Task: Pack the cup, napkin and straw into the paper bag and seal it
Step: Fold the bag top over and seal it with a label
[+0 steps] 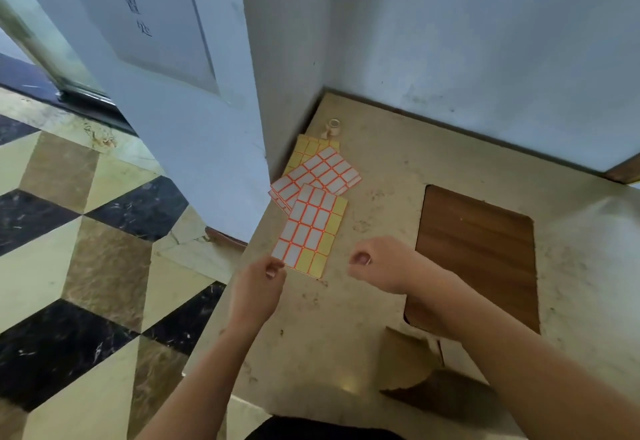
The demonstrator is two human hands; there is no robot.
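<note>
the step in hand looks like the sealing: the cup, napkin and straw are not to be seen anywhere, so they are probably already inside the paper bag, whose brown folded top shows on the near side of the nearest sticker sheet, low in the view and partly behind the right forearm. that sheet, white labels edged in orange with some yellow backing bared, lies on the marble counter, and it serves as the landmark here. the left hand is at the sheet's near left corner, its fingertips curled and pinched together right at the edge; they seem to pinch the corner or a label there, though i cannot tell for sure whether anything is caught between them. the right hand hovers just to the right of the sheet's near end, fingers curled into a loose fist with the thumb tucked against them, and nothing plainly held. both forearms reach in from the near side, wrists raised off the counter. two more sticker sheets lie beyond the landmark sheet, and a small tape roll beyond those, near the wall. the next move, as i judge it, calls for peeling one label free and carrying it to the bag's folded top to press it down.
</note>
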